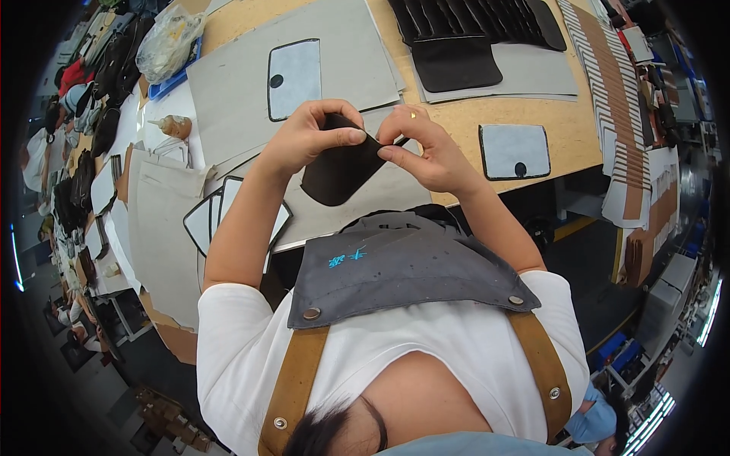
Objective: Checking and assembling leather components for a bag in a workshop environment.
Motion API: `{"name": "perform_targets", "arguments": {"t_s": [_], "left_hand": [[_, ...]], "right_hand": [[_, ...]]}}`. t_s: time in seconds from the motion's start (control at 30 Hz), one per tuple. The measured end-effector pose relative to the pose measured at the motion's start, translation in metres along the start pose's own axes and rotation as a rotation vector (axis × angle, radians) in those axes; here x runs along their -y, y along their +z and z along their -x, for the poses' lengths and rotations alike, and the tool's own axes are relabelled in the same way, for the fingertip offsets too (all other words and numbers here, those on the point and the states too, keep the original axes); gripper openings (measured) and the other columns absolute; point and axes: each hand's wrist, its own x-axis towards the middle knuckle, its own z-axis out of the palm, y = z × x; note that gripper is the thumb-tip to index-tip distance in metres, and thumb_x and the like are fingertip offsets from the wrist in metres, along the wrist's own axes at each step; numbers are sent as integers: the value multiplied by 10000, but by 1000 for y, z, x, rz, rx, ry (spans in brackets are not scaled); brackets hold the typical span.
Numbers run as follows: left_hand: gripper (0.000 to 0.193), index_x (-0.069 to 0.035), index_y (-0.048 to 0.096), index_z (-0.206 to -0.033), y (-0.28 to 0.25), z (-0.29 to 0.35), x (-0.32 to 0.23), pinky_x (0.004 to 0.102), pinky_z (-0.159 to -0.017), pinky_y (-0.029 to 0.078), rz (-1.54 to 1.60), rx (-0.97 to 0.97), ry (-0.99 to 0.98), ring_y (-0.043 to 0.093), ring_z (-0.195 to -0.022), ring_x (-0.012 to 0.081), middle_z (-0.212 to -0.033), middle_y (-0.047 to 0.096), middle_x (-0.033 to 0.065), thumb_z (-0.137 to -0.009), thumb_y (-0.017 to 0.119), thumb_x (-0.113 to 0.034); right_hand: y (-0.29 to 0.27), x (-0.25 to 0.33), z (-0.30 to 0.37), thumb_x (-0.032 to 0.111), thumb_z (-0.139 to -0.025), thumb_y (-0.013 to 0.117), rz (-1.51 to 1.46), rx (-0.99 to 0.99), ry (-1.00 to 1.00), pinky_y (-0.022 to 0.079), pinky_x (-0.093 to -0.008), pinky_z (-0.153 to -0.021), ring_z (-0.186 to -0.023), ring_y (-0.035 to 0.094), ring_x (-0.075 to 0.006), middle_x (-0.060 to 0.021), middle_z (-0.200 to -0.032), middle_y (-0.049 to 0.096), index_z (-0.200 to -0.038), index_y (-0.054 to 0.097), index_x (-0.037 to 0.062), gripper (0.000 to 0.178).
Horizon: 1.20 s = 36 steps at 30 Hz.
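From head height, one fisheye view (straight edges bending near its rim) looks steeply down, close over the grey apron bib (411,266), toward the worktable (572,125).

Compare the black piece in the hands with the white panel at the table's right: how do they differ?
Look: the black piece is dark across its visible face, while the white panel is pale with a dark border and a dark dot.
Pose: the black piece is curved, gripped by the left hand and right hand; the white panel lies flat on the table.
Both show black.
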Motion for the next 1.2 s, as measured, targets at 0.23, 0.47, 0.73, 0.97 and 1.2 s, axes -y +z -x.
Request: {"name": "perform_targets", "arguments": {"t_s": [0.23, 0.47, 0.73, 0.97, 1.2], "left_hand": [[148, -52, 621, -791, -7, 1, 20, 274, -810, 395, 247, 59, 18, 518, -804, 114, -804, 574, 13, -713, 723, -126], [166, -66, 633, -824, -3, -4, 6, 340, -955, 345, 132, 93, -100, 519, -889, 157, -854, 587, 12, -705, 728, -132], [122, -102, 667, -800, 9, -4, -15, 396, -961, 277, -716, 158, 292, 471, -1022, 187, -922, 614, -19, -705, 724, -153], [464, -127, 478, -1248, -5, -7, 0, 371, -1071, 214, -623, -215, 400, 352, -1279, 253, -1307, 462, 100, -822, 640, -215], [435, -71, 461, -1275, -18, -1, 90, 353, -1004, 307, -424, -284, -191, 412, -1222, 236, -1310, 470, 97, -904, 529, -289]], "right_hand": [[-14, -8, 13, 103, -780, 635, -72, 63, 64, 296, -338, -942, -894, 480, -166, 6, -832, 550, -853, 565, 81, 104], [-5, -1, 9, 80, -768, 649, 219, -7, 9, 297, -336, -933, -864, 480, -174, -12, -810, 538, -841, 552, 78, 122], [-11, 8, 7, 92, -771, 658, 214, 78, -11, 279, -340, -948, -856, 497, -166, -2, -803, 553, -817, 582, 85, 89], [-47, 25, 13, 103, -742, 663, 586, -119, -133, 313, -381, -949, -805, 554, -174, 8, -780, 586, -784, 588, 94, 86], [-1, -45, 93, 129, -730, 658, 867, 212, 32, 347, -398, -933, -858, 564, -198, -22, -864, 576, -880, 574, 101, 174]]}}
